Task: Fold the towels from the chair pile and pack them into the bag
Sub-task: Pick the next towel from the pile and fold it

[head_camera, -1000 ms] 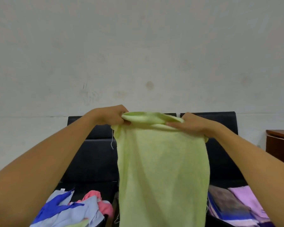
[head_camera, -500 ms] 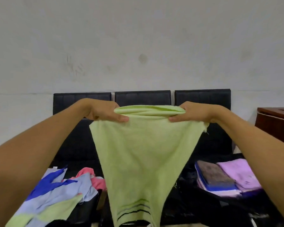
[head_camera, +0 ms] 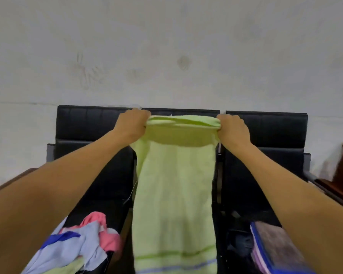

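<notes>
Green towel (head_camera: 174,186) hangs at six o'clock from both fists, left hand (head_camera: 132,125) and right hand (head_camera: 233,129) each curled tight on a top corner, seemingly to straighten it for folding.

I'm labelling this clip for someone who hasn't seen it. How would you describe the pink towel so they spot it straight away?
Start at the row of black chairs against the pale wall, then drop to the loose pile of towels on the leftmost seat, under the person's left arm. The pink towel is crumpled at the pile's upper right edge, the only pink piece among light blue, dark blue and green cloth.
</notes>
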`<state>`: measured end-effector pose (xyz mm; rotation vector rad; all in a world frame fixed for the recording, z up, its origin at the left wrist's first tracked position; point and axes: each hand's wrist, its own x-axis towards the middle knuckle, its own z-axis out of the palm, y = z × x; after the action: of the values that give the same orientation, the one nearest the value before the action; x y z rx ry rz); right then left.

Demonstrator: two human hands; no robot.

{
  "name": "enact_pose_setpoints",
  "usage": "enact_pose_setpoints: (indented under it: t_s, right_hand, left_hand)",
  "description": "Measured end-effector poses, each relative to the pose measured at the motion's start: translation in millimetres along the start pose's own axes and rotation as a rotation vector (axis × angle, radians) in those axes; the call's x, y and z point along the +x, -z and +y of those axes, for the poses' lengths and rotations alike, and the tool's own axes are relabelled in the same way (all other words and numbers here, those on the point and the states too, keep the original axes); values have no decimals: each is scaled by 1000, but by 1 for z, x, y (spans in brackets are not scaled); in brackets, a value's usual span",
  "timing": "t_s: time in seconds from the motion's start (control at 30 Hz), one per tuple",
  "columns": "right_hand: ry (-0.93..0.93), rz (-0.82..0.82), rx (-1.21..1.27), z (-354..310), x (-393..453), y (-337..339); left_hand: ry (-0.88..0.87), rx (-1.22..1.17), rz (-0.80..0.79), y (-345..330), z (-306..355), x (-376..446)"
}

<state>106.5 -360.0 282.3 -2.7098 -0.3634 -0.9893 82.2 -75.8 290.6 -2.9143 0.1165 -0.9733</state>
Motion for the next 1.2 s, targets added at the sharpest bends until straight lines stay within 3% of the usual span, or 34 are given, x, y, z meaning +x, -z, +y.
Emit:
enact_pose_setpoints:
  t_s: [0.1, 0.27, 0.47, 0.63, 0.8, 0.93, 1.03, 1.2]
  right_hand:
    - [15, 104, 5, 10, 20, -8]
    - [-17, 32, -14, 22, 26, -12]
    - [58, -531, 67, 41, -35, -39]
    - [71, -1051, 111, 54, -125, -94]
    - [48, -1280, 121, 64, -201, -158]
    - [-23, -1443, 246, 65, -227, -185]
    - [-60, -1442, 291, 70, -235, -209]
    - [-123, -1313, 421, 76, -246, -247]
  left_hand:
    - [-52, -20, 104, -4, -5, 28]
    - [-110, -100, -101, -18, -6, 28]
    - [-190, -357, -443, -59, 11, -51]
    - [-191, -463, -891, -130, 19, -148]
    - [-108, -555, -1185, -193, 27, -219]
    - [179, -800, -1512, -227, 22, -249]
    - [337, -934, -1628, -249, 21, -266]
    - [429, -1002, -1498, -274, 22, -270]
